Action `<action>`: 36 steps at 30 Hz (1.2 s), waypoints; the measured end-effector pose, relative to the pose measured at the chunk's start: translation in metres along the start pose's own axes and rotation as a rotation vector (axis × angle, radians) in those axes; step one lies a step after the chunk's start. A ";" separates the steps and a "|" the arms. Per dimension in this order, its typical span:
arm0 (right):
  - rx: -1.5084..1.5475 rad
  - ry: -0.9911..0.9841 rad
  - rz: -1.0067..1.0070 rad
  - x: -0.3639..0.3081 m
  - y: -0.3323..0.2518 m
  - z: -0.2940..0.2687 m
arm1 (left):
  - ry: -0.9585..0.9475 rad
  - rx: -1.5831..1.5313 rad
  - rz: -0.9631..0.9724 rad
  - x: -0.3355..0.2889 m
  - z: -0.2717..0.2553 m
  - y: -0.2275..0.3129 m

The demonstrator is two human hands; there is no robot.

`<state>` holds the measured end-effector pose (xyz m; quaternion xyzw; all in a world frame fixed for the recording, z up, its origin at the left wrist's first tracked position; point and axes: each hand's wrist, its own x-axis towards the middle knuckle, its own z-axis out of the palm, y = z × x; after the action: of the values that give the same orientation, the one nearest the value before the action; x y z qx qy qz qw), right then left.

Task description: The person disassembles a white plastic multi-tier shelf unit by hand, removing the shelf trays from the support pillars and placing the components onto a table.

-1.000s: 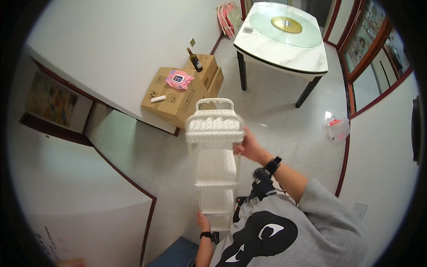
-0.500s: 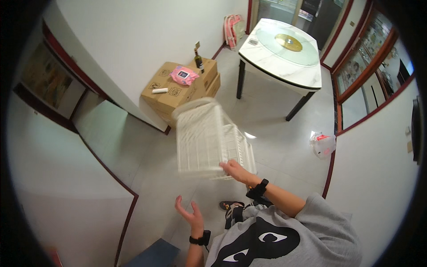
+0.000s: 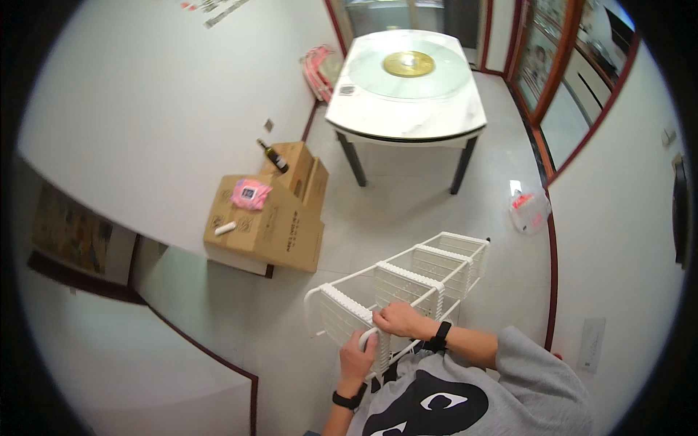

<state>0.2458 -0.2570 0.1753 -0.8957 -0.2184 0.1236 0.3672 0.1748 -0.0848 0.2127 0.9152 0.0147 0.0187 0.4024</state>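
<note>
A white tiered storage rack (image 3: 408,277) with slatted shelves lies tilted in front of me, running from near my body to the far right. My left hand (image 3: 356,356) is closed round the curved tube at its near end. Just above, my right hand (image 3: 401,320) grips the rack's frame beside the near shelf. The two hands are close together, almost touching. My fingertips are partly hidden behind the tubing, and the rack's lowest near part disappears behind my arms and shirt.
Cardboard boxes (image 3: 280,225) by the left wall bear a pink packet (image 3: 251,194), a white roll (image 3: 225,228) and a dark bottle (image 3: 274,158). A marble-topped table (image 3: 407,120) with a glass turntable stands ahead. A plastic bag (image 3: 528,211) lies by the right wall.
My left hand has gone from open and apart to gripping the rack. The rack has turned from upright to a slant, its far end now pointing right. My view has shifted right.
</note>
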 end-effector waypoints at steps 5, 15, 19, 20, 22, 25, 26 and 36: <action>-0.151 0.024 0.011 -0.012 0.081 -0.053 | -0.744 0.002 -0.020 0.108 0.056 0.049; 0.420 0.035 0.741 -0.043 0.164 -0.117 | -0.839 0.119 0.439 0.140 0.191 0.105; 0.519 0.448 0.853 -0.045 0.208 -0.079 | -1.088 0.221 0.598 0.185 0.200 0.128; 0.516 0.445 0.878 -0.043 0.219 -0.076 | -1.108 0.206 0.597 0.198 0.203 0.127; 0.730 0.497 0.922 -0.040 0.229 -0.086 | -1.201 0.109 0.843 0.220 0.206 0.129; 0.736 0.631 1.067 -0.020 0.219 -0.081 | -1.298 0.034 0.929 0.260 0.200 0.127; 0.539 0.788 1.076 -0.013 0.221 -0.078 | -1.254 -0.048 0.961 0.273 0.200 0.125; 1.064 1.371 1.001 -0.020 0.203 -0.133 | -1.172 -0.132 0.868 0.424 0.237 0.084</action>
<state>0.3402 -0.4759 0.1247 -0.4818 0.5262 -0.1973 0.6723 0.6105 -0.2983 0.1240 0.6722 -0.5682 -0.3152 0.3550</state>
